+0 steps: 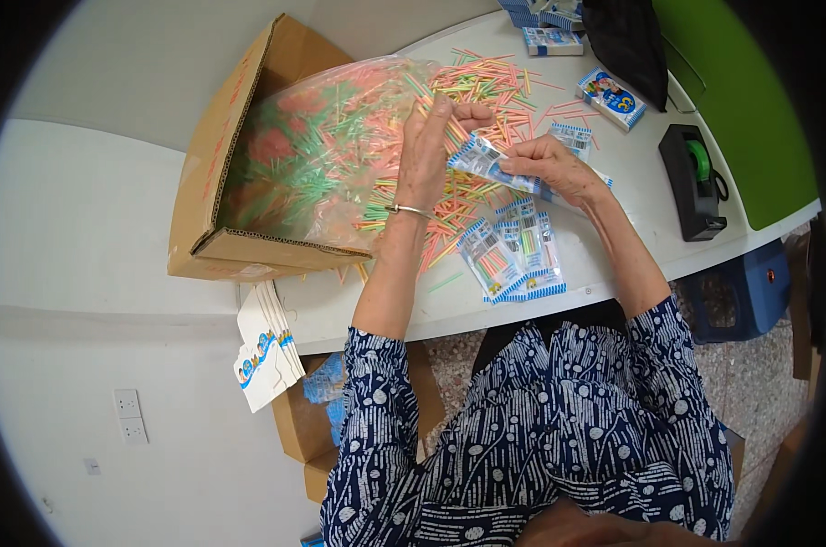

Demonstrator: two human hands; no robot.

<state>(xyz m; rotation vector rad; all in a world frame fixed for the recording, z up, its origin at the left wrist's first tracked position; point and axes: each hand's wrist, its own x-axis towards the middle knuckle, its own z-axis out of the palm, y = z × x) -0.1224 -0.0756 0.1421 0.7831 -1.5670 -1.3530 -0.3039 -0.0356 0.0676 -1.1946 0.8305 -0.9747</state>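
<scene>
On the white table [486,310], my left hand [428,150] is raised over the loose heap of thin coloured sticks [472,87], fingers curled shut around a small bunch of them. My right hand [549,164] pinches the open end of a small printed plastic packet [486,159], held just beside the left. Filled packets [513,251] lie near the table edge; a cardboard box [221,173] with a clear bag of sticks [322,150] sits left. I judge the sticks light, stiff and easily scattered; the packet is thin and slippery, best gripped at its mouth.
</scene>
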